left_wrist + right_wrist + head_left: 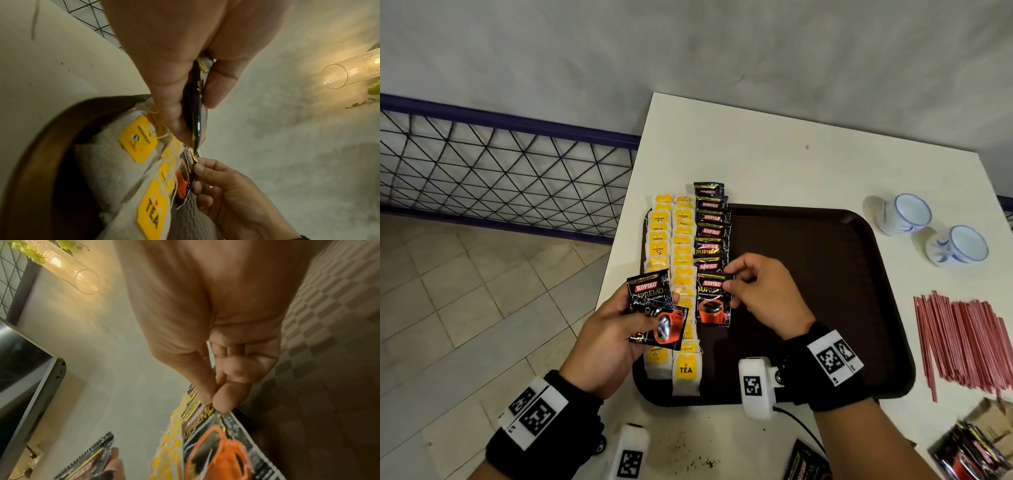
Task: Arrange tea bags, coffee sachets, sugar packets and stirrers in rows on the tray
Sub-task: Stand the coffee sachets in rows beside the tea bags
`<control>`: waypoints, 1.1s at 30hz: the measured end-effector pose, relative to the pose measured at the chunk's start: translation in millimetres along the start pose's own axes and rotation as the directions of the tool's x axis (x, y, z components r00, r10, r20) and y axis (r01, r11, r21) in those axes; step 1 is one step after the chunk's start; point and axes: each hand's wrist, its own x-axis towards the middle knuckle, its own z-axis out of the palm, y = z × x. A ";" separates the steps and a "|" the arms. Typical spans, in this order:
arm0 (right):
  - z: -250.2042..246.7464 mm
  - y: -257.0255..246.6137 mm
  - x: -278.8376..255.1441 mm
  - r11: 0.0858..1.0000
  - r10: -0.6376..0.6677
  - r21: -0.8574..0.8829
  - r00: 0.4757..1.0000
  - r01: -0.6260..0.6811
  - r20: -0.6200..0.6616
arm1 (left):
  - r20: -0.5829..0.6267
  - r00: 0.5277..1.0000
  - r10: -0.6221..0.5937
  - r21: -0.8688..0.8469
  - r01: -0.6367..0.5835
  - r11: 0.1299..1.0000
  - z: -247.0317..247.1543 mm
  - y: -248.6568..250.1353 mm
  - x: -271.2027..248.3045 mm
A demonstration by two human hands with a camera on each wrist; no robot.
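A dark brown tray (pixel 825 260) lies on the white table. Along its left side run two rows of yellow-tagged tea bags (pixel 683 240) and one row of black coffee sachets (pixel 711 219). My right hand (pixel 763 291) pinches the top corner of the nearest coffee sachet (pixel 713 301) in that row; the right wrist view shows thumb and forefinger on the coffee sachet (pixel 218 443). My left hand (pixel 616 329) hovers over the tray's left edge and grips two spare coffee sachets (pixel 657 308), seen edge-on as spare sachets (pixel 195 105) in the left wrist view.
Red stirrers (pixel 962 339) lie in a heap right of the tray. Two white-and-blue cups (pixel 907 212) stand at the back right. More sachets (pixel 969 452) and brown packets sit at the near right corner. A wire fence (pixel 500 171) stands left of the table.
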 end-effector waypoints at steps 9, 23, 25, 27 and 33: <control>3.4 1.4 -0.4 0.998 0.045 -0.031 0.998 -0.047 -0.051 | 0.004 1.000 -0.009 0.005 0.009 1.000 3.6 -0.9 0.8; 2.8 -2.1 -2.8 0.995 0.093 -0.013 0.987 -0.095 -0.133 | 0.014 1.000 -0.012 0.034 0.012 0.999 4.8 0.8 2.7; 0.2 -4.2 -1.3 0.996 0.089 -0.006 0.984 -0.091 -0.154 | 0.017 1.000 -0.013 0.029 0.012 1.000 4.0 0.7 2.9; -3.2 -7.8 -0.4 0.998 0.066 0.000 0.981 -0.067 -0.182 | 0.019 1.000 -0.014 0.021 0.014 1.000 3.6 0.4 2.7; -4.3 -29.2 -15.2 0.992 -0.083 0.098 0.997 0.082 0.007 | 0.040 0.999 -0.006 0.021 0.005 1.000 3.8 -0.6 5.6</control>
